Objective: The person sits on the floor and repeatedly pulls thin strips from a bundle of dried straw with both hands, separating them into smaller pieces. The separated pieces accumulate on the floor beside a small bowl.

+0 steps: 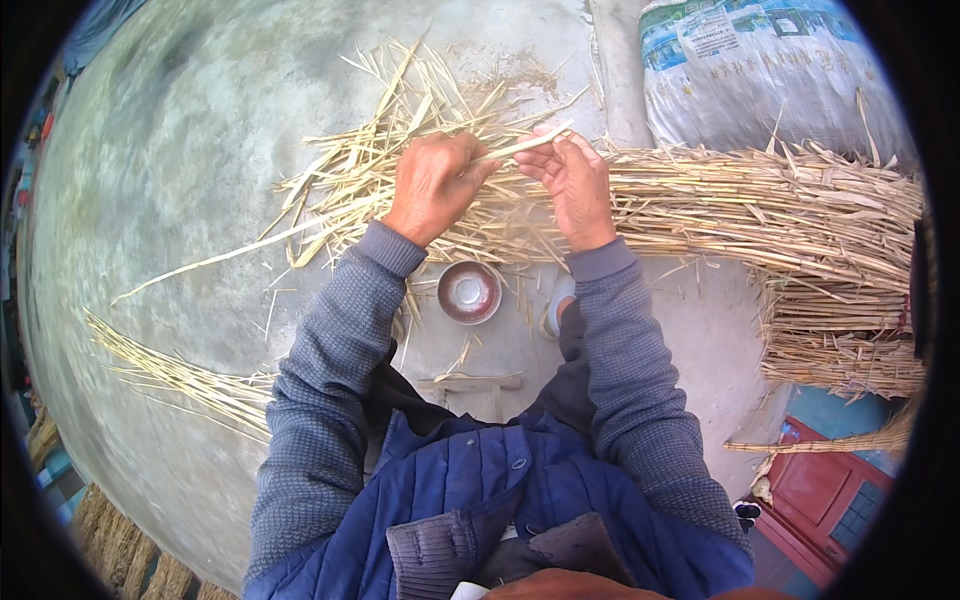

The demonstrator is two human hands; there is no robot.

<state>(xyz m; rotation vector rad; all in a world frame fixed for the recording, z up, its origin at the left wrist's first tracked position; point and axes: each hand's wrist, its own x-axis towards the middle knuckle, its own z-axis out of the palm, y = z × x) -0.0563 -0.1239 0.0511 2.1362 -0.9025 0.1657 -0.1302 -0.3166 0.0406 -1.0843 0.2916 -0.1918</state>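
A pale, dry reed stalk (527, 145) runs between my two hands, its tip slanting up to the right. My left hand (433, 185) is closed around it, knuckles up. With the thumb and fingers of my right hand (575, 188), palm partly showing, I grip it near the tip. A long thin strip (215, 258) trails from near my left hand toward the lower left; whether it is the same stalk is hidden. Below both hands lies a heap of loose dry husks and stalks (340, 180). A small reddish metal bowl (469, 292) sits between my forearms.
Thick bundles of dry reeds (760, 205) stretch to the right. A large white-and-blue plastic sack (780, 90) stands behind them. A sheaf of thin pale stalks (185, 380) lies on the concrete floor (200, 150) at left. A red door (820, 490) shows at lower right.
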